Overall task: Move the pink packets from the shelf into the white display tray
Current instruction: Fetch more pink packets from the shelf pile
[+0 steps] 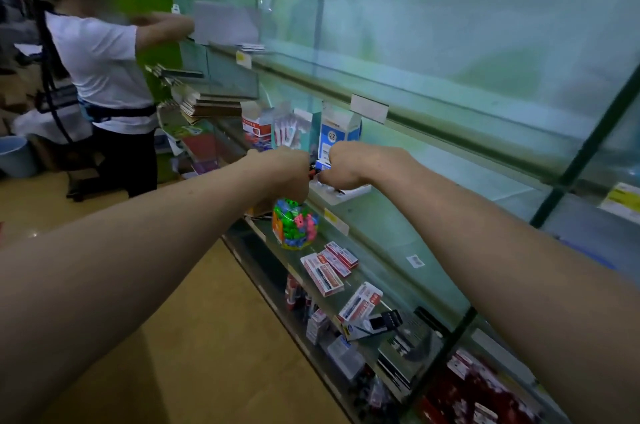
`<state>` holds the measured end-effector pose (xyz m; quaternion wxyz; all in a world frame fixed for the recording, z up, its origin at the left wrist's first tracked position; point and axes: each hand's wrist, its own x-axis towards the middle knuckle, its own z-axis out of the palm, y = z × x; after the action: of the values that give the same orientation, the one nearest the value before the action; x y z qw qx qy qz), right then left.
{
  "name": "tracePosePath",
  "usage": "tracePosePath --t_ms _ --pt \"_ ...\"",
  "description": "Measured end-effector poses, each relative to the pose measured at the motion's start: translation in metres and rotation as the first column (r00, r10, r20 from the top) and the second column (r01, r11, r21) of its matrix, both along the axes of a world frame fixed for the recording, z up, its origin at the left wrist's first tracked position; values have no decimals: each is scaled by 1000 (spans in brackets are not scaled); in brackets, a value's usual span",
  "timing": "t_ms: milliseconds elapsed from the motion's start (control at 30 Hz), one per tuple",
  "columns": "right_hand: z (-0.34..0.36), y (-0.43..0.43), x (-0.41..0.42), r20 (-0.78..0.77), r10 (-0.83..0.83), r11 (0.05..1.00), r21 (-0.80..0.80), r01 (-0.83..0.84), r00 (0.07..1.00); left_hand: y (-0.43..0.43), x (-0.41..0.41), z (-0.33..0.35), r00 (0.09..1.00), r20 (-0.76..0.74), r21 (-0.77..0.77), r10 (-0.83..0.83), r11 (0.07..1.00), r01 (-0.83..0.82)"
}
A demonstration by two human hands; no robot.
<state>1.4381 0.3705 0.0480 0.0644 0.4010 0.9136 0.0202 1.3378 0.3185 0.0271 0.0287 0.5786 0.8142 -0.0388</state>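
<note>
Left hand (pixel 281 168) and right hand (pixel 350 164) meet, fingers curled; what they clamp cannot be told. The white display tray (pixel 351 194) sits just beneath the right.

Bare forearms (pixel 138 250), bare left hand (pixel 281 168), bare right hand (pixel 351 164)

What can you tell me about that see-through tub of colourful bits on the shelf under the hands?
The tub looks like clear plastic, rounded, and packed with small pieces in green, pink, orange and blue. It stands upright near the front edge of a glass shelf, left of some red-and-white boxes that lie flat. The left hand hangs just above it and hides its top; whether they touch cannot be told.
</note>
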Motion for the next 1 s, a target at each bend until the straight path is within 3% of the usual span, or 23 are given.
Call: tracePosePath --t_ms 600,1000 --pt "-34 124 -112 12 -23 988 -154 24 1000 116 -106 -29 998 61 -105 -23 994 29" --pt "-3 147 -207 31 -212 976 -33 213 977 162 -214 -1 981 12 -57 -195 979 195"
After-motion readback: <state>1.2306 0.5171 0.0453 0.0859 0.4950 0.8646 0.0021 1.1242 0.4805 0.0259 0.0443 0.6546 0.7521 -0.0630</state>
